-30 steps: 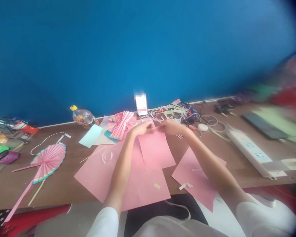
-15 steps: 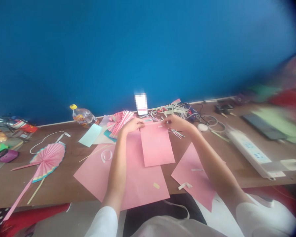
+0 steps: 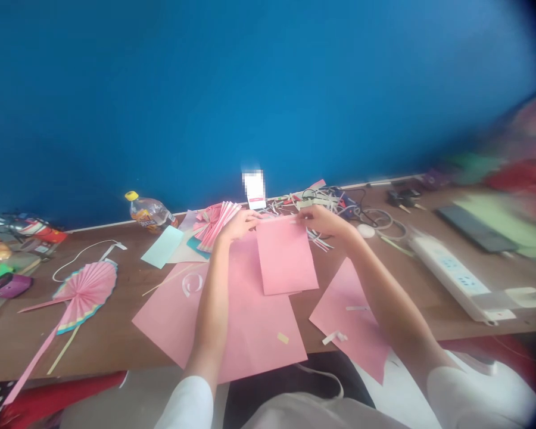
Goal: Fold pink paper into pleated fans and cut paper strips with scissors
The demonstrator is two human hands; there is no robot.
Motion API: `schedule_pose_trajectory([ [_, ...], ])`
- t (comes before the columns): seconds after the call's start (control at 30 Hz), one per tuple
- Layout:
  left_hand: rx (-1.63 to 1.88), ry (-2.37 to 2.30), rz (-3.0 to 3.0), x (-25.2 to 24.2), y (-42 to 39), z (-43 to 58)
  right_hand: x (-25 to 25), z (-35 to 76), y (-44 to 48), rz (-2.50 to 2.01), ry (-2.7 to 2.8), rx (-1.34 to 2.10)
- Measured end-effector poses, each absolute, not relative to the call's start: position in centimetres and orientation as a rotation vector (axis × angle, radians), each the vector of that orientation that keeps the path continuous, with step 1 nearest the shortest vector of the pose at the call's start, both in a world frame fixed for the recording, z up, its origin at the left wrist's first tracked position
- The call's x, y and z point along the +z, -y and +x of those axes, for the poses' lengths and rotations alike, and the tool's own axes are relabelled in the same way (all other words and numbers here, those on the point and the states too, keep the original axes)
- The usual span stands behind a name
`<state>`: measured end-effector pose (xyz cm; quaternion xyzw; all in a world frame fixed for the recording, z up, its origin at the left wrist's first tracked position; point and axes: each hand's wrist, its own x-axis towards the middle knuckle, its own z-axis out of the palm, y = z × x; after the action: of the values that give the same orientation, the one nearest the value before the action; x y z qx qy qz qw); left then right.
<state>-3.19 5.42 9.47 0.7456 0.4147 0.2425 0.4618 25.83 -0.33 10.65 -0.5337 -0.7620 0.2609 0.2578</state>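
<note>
A rectangular sheet of pink paper point(image 3: 288, 259) is held up by its far edge, one hand at each corner. My left hand point(image 3: 242, 224) pinches the far left corner. My right hand point(image 3: 318, 218) grips the far right corner, with a small pale strip beside the fingertips. Under it, a larger pink sheet point(image 3: 259, 333) lies on the table with a curled white strip and a small yellowish piece on it. To the right, another pink sheet point(image 3: 351, 322) carries white paper scraps point(image 3: 335, 338). A folded pink paper fan point(image 3: 214, 223) rests behind my left hand.
A finished pink fan point(image 3: 87, 292) lies at the left of the brown table point(image 3: 129, 339). Behind are a plastic bottle point(image 3: 149, 211), a lit phone point(image 3: 254, 189) and tangled paper strips point(image 3: 326, 199). A power strip point(image 3: 451, 274) and a dark phone point(image 3: 476, 228) lie at right.
The held pink sheet has risen slightly at its near and far edges, with both hands still at its corners. Other things keep their places, apart from a slight view shift.
</note>
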Motion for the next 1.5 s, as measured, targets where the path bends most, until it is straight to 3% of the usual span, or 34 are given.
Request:
schedule_pose_trajectory([
  [0.13,0.844,-1.209,1.721,8.5,-6.0,-2.7,10.5,25.6,0.3,-1.422,2.057,0.691],
  [0.4,0.747,-1.06,1.708,7.4,-6.1,-2.6,9.9,26.0,0.0,-1.438,1.995,0.72],
  [0.63,0.898,-1.037,1.714,6.7,-6.7,-1.6,12.1,26.8,0.8,-1.44,1.965,0.35],
  [0.93,0.96,-0.972,1.781,7.2,-5.2,1.8,13.5,22.8,2.7,-1.366,1.725,0.777],
  [1.5,0.791,-0.76,1.451,8.4,-4.2,1.9,11.4,21.1,2.1,-1.361,1.617,0.913],
])
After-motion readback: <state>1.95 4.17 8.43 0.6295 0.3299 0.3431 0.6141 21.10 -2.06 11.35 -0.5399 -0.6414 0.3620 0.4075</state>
